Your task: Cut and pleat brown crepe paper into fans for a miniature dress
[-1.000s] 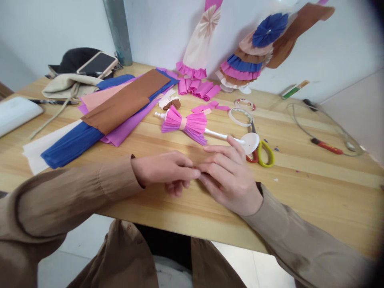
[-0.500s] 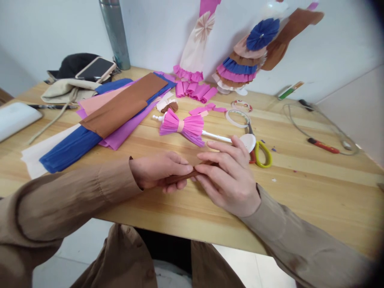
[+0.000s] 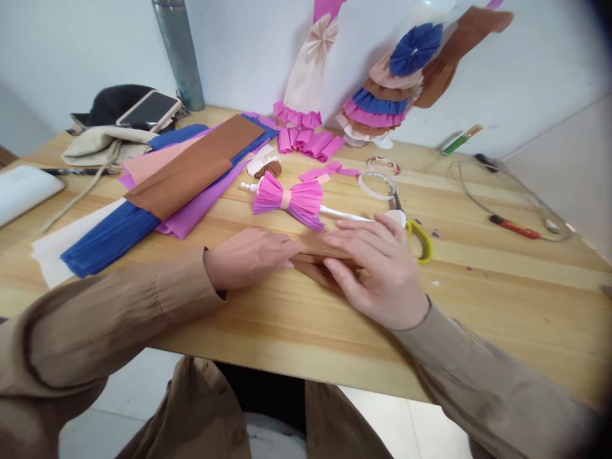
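Between my hands lies a pleated strip of brown crepe paper (image 3: 319, 260), its folds partly spread near the table's front. My left hand (image 3: 255, 256) grips the strip's left end, the fingers closed over it. My right hand (image 3: 377, 264) rests on the other end, its fingers bent round the paper and hiding part of it. Just behind them lies a pink and purple paper bow (image 3: 287, 199) with a peach band, on a white stick (image 3: 345, 215). A white disc (image 3: 396, 218) shows partly behind my right fingertips.
Yellow-handled scissors (image 3: 421, 242) and a tape roll (image 3: 377, 186) lie right of the bow. Coloured crepe sheets (image 3: 191, 172) are stacked at left. Rolled pink paper (image 3: 310, 144) sits near the wall. A bottle (image 3: 179, 57), phone (image 3: 149, 109) and corded red tool (image 3: 514, 227) stand or lie farther out.
The brown strip was pinched narrow between my fingers; now it is lower on the table and wider, its folds opened. My left hand has turned palm down, and my right hand has shifted slightly right.
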Demonstrator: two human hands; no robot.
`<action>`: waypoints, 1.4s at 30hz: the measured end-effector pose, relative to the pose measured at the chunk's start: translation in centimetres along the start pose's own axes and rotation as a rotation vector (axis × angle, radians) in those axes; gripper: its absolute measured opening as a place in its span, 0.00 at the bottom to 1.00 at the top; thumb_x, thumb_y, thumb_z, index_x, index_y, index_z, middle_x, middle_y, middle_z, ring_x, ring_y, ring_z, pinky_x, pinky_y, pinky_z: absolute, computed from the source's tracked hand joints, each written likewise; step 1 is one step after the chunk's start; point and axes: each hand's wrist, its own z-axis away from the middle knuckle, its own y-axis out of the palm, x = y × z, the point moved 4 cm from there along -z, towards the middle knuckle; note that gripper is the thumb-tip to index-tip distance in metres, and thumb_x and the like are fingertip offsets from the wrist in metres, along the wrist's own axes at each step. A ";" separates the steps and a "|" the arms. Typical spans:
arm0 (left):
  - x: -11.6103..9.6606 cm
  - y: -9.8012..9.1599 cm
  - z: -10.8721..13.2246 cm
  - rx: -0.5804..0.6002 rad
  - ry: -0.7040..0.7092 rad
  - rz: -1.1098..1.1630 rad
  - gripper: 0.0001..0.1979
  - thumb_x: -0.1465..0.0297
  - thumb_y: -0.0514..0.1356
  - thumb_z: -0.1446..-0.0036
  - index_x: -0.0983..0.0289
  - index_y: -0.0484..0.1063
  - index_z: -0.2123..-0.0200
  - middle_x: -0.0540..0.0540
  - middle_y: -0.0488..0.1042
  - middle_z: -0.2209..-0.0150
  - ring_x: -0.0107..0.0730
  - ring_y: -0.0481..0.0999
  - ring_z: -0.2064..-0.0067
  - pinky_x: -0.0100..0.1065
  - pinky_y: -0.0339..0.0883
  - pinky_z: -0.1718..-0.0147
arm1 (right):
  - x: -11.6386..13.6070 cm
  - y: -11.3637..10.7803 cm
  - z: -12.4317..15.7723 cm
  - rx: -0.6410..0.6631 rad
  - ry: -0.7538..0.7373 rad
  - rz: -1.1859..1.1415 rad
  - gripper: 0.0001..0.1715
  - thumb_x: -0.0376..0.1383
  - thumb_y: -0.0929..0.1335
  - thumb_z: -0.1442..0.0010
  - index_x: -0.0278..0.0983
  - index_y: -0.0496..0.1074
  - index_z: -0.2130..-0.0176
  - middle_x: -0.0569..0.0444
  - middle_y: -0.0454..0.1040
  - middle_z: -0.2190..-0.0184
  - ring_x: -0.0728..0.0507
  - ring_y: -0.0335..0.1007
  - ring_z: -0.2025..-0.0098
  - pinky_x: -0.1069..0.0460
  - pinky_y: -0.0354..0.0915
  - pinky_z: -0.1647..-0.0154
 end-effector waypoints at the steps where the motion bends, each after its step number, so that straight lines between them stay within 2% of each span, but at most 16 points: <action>1: -0.1 0.0 0.0 0.039 -0.008 -0.048 0.11 0.69 0.52 0.36 0.68 0.71 0.57 0.58 0.74 0.62 0.35 0.71 0.62 0.33 0.60 0.64 | 0.0 0.3 0.0 0.037 0.007 -0.011 0.10 0.33 0.68 0.43 0.39 0.73 0.59 0.51 0.80 0.63 0.37 0.74 0.54 0.37 0.58 0.46; 3: -0.2 -0.1 -0.1 0.097 -0.027 -0.126 0.13 0.69 0.49 0.34 0.69 0.70 0.58 0.59 0.74 0.61 0.35 0.70 0.63 0.33 0.59 0.66 | 0.0 0.7 0.0 0.099 0.009 -0.037 0.09 0.33 0.68 0.43 0.38 0.73 0.59 0.50 0.80 0.63 0.38 0.74 0.56 0.39 0.61 0.50; 4: -0.3 -0.2 -0.1 0.090 -0.038 -0.154 0.13 0.69 0.49 0.34 0.69 0.70 0.58 0.59 0.73 0.61 0.35 0.70 0.63 0.34 0.59 0.66 | 0.0 0.9 0.0 0.124 0.008 -0.048 0.09 0.33 0.68 0.43 0.37 0.73 0.59 0.50 0.80 0.63 0.38 0.73 0.57 0.40 0.62 0.52; 9: 0.1 -0.5 0.0 -0.034 -0.029 -0.225 0.09 0.68 0.56 0.39 0.67 0.71 0.61 0.58 0.72 0.60 0.38 0.69 0.59 0.35 0.62 0.61 | -0.2 1.6 0.2 0.173 0.038 -0.097 0.07 0.32 0.67 0.41 0.38 0.74 0.62 0.50 0.79 0.66 0.40 0.73 0.61 0.42 0.63 0.56; 13: 0.9 -0.7 0.1 -0.103 0.039 -0.083 0.14 0.69 0.61 0.44 0.68 0.70 0.55 0.59 0.71 0.57 0.38 0.69 0.56 0.37 0.63 0.56 | -0.9 2.1 0.4 0.155 0.082 -0.152 0.05 0.32 0.66 0.40 0.37 0.74 0.64 0.50 0.78 0.67 0.42 0.73 0.64 0.43 0.66 0.59; 16: 1.2 -1.3 0.2 -0.113 0.066 0.063 0.15 0.72 0.63 0.47 0.69 0.69 0.55 0.60 0.71 0.56 0.37 0.70 0.54 0.37 0.63 0.54 | -1.0 1.9 0.2 0.115 0.080 -0.196 0.06 0.31 0.66 0.40 0.36 0.74 0.63 0.48 0.78 0.65 0.41 0.73 0.62 0.43 0.67 0.59; 19: 1.0 -2.4 0.4 -0.125 0.117 0.142 0.11 0.75 0.62 0.47 0.68 0.70 0.59 0.60 0.71 0.55 0.37 0.69 0.53 0.38 0.63 0.52 | -0.4 1.1 0.0 0.041 0.043 -0.215 0.06 0.31 0.67 0.42 0.37 0.74 0.62 0.47 0.77 0.63 0.40 0.72 0.59 0.42 0.66 0.57; 21: 0.7 -3.3 0.6 -0.129 0.154 0.158 0.05 0.78 0.60 0.47 0.67 0.71 0.65 0.58 0.71 0.58 0.35 0.69 0.54 0.37 0.63 0.53 | 0.3 0.6 -0.1 0.033 0.012 -0.208 0.05 0.34 0.68 0.42 0.37 0.74 0.64 0.49 0.76 0.66 0.40 0.71 0.61 0.43 0.65 0.59; 23: 0.4 -3.6 0.7 -0.074 0.185 0.162 0.05 0.79 0.58 0.47 0.66 0.72 0.72 0.55 0.71 0.64 0.32 0.69 0.59 0.33 0.62 0.58 | 1.0 0.4 -0.1 0.084 -0.019 -0.183 0.06 0.36 0.68 0.42 0.36 0.75 0.66 0.51 0.72 0.71 0.42 0.68 0.66 0.45 0.62 0.63; 26: 0.3 -3.1 0.9 0.033 0.173 0.082 0.07 0.78 0.58 0.45 0.64 0.74 0.72 0.52 0.70 0.70 0.29 0.68 0.64 0.30 0.60 0.64 | 1.7 0.9 0.2 0.195 -0.049 -0.112 0.10 0.39 0.67 0.41 0.35 0.75 0.68 0.53 0.68 0.75 0.44 0.64 0.69 0.46 0.58 0.66; 28: 0.4 -2.7 0.9 0.037 0.127 -0.030 0.07 0.76 0.57 0.43 0.65 0.75 0.70 0.53 0.70 0.69 0.30 0.68 0.64 0.31 0.57 0.66 | 1.8 1.3 0.4 0.232 -0.050 -0.062 0.12 0.40 0.67 0.41 0.35 0.75 0.69 0.52 0.68 0.74 0.44 0.63 0.69 0.46 0.55 0.67; 34: 0.3 -2.0 0.7 -0.003 0.045 -0.197 0.07 0.74 0.57 0.41 0.67 0.75 0.67 0.55 0.71 0.66 0.32 0.66 0.64 0.34 0.52 0.69 | 1.5 2.1 0.6 0.247 -0.003 -0.001 0.13 0.41 0.66 0.40 0.35 0.74 0.70 0.51 0.69 0.74 0.43 0.64 0.68 0.47 0.53 0.67; 42: -0.1 -1.3 0.7 0.021 0.071 -0.257 0.09 0.74 0.55 0.40 0.68 0.75 0.68 0.57 0.72 0.65 0.35 0.67 0.60 0.35 0.55 0.65 | 1.6 2.3 0.5 0.231 -0.016 -0.064 0.09 0.35 0.66 0.40 0.35 0.73 0.71 0.52 0.69 0.75 0.44 0.65 0.69 0.47 0.54 0.67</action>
